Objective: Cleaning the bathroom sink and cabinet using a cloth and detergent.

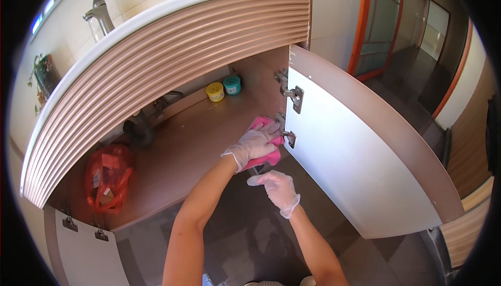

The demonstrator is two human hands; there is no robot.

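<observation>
My left hand, in a thin translucent glove, is closed on a bright pink cloth. It presses the cloth at the right front corner of the cabinet floor, beside the lower hinge. Just in front of the cabinet edge is my right hand, gloved likewise. One of its fingers stretches left while the others curl loosely, and I see nothing in it. The swung-out cabinet door is to the right of both hands, white on its inner face. Part of the cloth is hidden under my left hand.
Inside the cabinet stand a yellow tub and a teal tub at the back, with a red plastic bag at the left. A dark drain pipe comes down behind. Ribbed panelling overhangs the opening. Another open door is lower left.
</observation>
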